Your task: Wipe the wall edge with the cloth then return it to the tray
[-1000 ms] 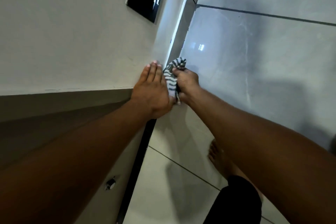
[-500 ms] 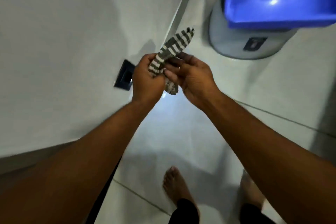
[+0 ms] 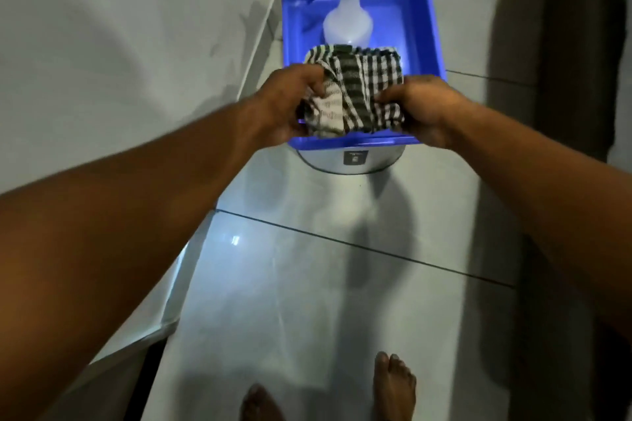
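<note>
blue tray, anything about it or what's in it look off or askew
Nothing spilled or damaged. The blue tray sits on a round grey container and overhangs it, which looks slightly precarious. The spray bottle stands inside; both hands hold the cloth over the tray's near end.

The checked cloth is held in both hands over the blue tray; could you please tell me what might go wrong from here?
1. The cloth is spread above the tray's near rim; released here, part may drape outside the tray.
2. The spray bottle stands just behind the cloth; pushing the cloth further in could knock it over.
3. The tray seems to rest on a round grey container; pressing on its near edge with the left hand or right hand might tip it.
</note>
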